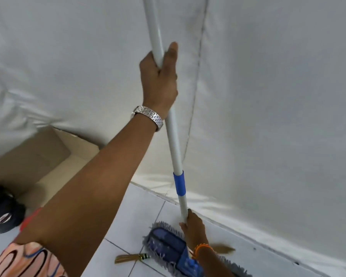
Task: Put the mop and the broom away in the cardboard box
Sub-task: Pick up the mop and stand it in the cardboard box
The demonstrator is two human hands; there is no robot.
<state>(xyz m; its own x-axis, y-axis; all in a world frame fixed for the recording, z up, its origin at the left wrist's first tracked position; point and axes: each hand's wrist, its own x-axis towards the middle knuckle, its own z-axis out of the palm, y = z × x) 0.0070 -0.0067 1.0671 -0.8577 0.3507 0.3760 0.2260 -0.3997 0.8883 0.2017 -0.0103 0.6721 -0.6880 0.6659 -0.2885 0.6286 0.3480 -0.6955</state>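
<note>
The floor [140,212] here is laid in pale, glossy white tiles with thin dark grout lines, and a white fabric sheet [268,96] hangs as a wall on the far side, creased and wrinkled, with a stitched seam running down it. Its lower edge meets the tiles along a slanting line, where a few dark specks show.

The person holds the mop [173,136] nearly upright in front of that sheet. The left hand [160,76] has its grip wrapped tight around the white pole high up, thumb lying along the shaft; a silver metal watch [148,116] sits on that wrist. The right hand [192,228] has its grip closed around the pole low down, just below a blue collar [179,182] on the shaft, with an orange bracelet [201,248] on the wrist. The blue mop head [168,246], fringed in grey, is down at floor level under the right hand; I cannot tell whether it touches the tiles.

The broom [132,257], straw-coloured with a dark band, lies flat on the tiles, partly hidden behind the mop head. The open cardboard box [38,160] stands to the left against the sheet, well apart from the mop. A dark object [2,212] near it is blurred.
</note>
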